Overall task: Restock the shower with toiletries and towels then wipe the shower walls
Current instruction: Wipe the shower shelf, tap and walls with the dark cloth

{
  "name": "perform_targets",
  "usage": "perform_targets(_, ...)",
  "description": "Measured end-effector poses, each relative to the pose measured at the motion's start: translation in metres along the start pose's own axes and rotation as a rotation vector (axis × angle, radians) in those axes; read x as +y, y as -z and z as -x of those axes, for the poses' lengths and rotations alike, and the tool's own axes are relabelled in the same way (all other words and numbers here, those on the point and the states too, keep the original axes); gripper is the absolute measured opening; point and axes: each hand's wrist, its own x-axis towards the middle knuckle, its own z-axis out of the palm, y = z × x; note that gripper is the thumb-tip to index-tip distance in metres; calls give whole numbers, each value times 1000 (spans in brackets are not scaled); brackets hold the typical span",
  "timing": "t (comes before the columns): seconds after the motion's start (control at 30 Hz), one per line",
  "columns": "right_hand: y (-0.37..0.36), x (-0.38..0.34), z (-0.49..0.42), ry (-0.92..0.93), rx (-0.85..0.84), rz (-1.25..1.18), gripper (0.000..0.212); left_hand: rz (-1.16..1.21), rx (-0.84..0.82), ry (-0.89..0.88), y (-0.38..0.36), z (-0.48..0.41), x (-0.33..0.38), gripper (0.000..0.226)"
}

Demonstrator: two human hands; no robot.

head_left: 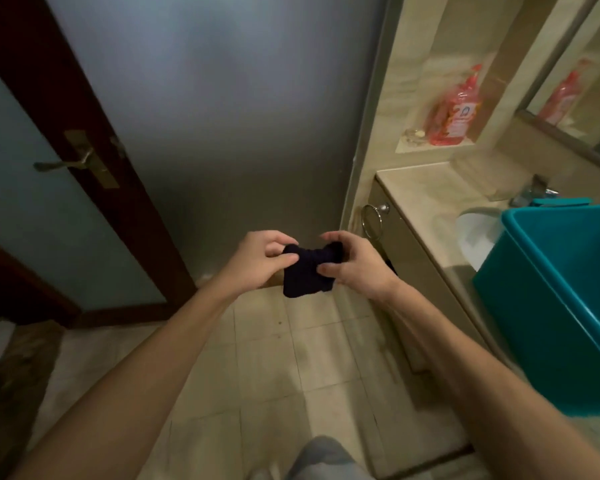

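Both grips are pinched tight: left hand (pixel 257 261) and right hand (pixel 357 268) hold the small dark navy cloth (pixel 305 275) at centre frame, in front of the frosted glass shower door (pixel 222 98). A teal plastic tub (pixel 561 289) sits at the right on the tabletop (pixel 420 188). The cloth looks light and limp, so it's probably best held by its top corners.

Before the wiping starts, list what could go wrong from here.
1. The small dark navy cloth is only pinched between the left hand and right hand; it might slip onto the tiled floor.
2. The big teal plastic tub sits on the beige counter close to the right forearm; a swing could nudge it.
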Motion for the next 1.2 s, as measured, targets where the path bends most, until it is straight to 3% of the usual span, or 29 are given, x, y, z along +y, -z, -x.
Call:
perform_targets(0.13, 33, 12, -41, 58, 282, 465, 23, -156, -23, -91, -8, -74, 10, 12)
perform_targets(0.23, 68, 36, -72, 78, 452, 538, 16, -122, -91, -171, -29, -135, 19, 13)
perform_targets(0.4, 130, 70, -123, 49, 493, 214, 6, 86, -268, -94, -92, -227, 51, 28)
perform_targets(0.5, 175, 87, -146, -33, 579, 87, 5, 188, -419, -79, -131, -279, 68, 24)
perform_targets(0.6, 219, 99, -163, -105, 613, -33, 6, 206, -619, -73, -166, -327, 87, 44)
perform_targets(0.87, 287, 159, -190, -361, 895, -489, 6, 40, -1053, 23, -254, -429, 101, 34)
perform_targets(1.07, 284, 230, -221, -620, 1115, -838, 13, -244, -1226, -30, -314, -522, 79, 39)
perform_targets(1.2, 276, 268, -254, -782, 1217, -986, 14, -349, -1262, -1, -351, -589, 59, 29)
